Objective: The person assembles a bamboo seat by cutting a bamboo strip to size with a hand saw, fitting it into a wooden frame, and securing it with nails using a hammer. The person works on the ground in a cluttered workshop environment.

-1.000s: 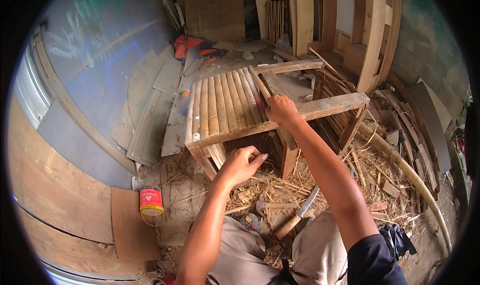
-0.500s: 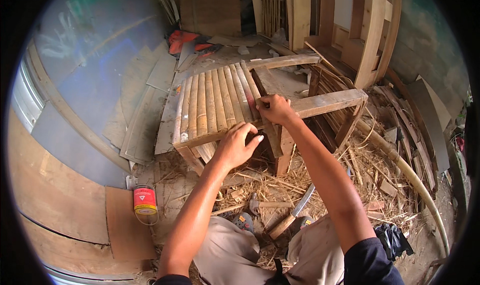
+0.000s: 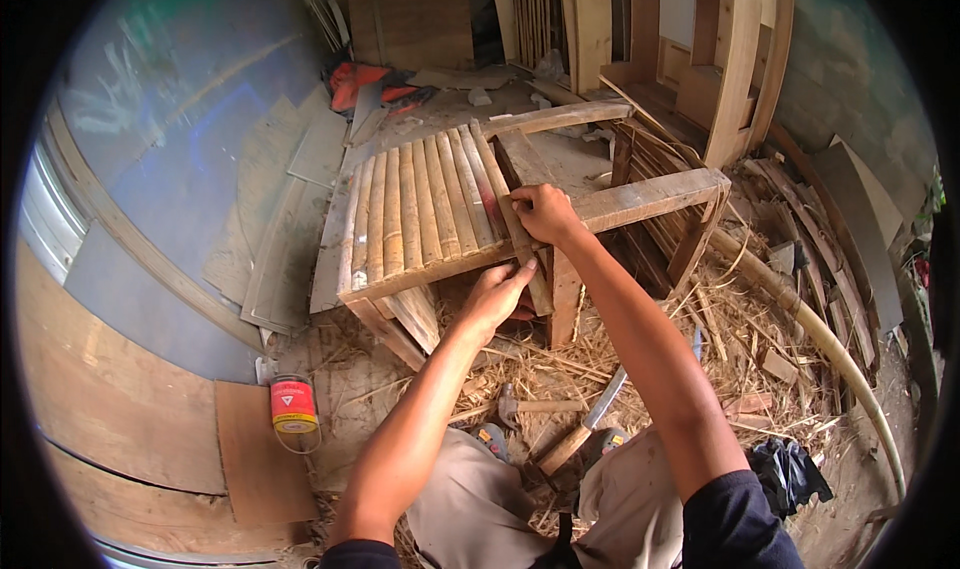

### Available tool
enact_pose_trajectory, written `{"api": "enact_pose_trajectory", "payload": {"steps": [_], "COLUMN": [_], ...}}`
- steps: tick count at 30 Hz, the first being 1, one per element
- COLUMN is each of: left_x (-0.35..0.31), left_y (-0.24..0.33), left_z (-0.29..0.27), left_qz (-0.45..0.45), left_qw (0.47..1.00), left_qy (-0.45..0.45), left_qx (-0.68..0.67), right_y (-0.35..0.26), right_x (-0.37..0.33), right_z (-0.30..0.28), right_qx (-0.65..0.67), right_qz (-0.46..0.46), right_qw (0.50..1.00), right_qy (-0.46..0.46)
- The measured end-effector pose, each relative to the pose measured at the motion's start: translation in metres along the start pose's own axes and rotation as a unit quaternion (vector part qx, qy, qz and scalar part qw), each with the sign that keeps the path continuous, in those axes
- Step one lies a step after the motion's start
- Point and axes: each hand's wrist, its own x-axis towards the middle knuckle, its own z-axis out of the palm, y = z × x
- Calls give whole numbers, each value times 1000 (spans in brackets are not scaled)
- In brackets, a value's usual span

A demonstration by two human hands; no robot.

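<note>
A wooden frame (image 3: 650,201) stands in front of me, its left part covered by a row of split bamboo slats (image 3: 415,204). At the right end of that row, one bamboo slat (image 3: 490,169) runs at a slant, and its near end sticks out past the front rail (image 3: 440,272). My right hand (image 3: 548,215) is closed, its fingers curled on this slat above the rail. Lower down, my left hand (image 3: 497,297) has its thumb against the slat's overhanging end; its other fingers are partly hidden beneath.
On the floor near my feet lie a hammer (image 3: 535,406) and a long-bladed knife (image 3: 585,427) among bamboo shavings (image 3: 480,369). A red and yellow can (image 3: 293,406) stands at left. A long bamboo pole (image 3: 830,339) curves along the right, beside a black plastic bag (image 3: 788,472).
My left hand has moved down and right from above the front rail to the slat's overhanging end. The right hand stays on the slat. The view has shifted slightly.
</note>
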Motion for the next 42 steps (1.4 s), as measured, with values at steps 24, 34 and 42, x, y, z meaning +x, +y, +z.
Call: {"api": "enact_pose_trajectory", "payload": {"steps": [24, 34, 42], "left_x": [-76, -51, -29], "left_y": [-12, -7, -7], "left_z": [-142, -136, -92], "left_qz": [174, 364, 386], "left_qw": [955, 857, 850], "left_qy": [71, 281, 260], "left_qx": [228, 234, 249], "right_y": [-10, -34, -50], "right_x": [-68, -167, -99], "right_z": [-161, -171, -100], "right_qx": [-292, -117, -9], "right_qz": [-122, 69, 101], "right_qw": [932, 977, 995], "right_qy": [-176, -162, -25]}}
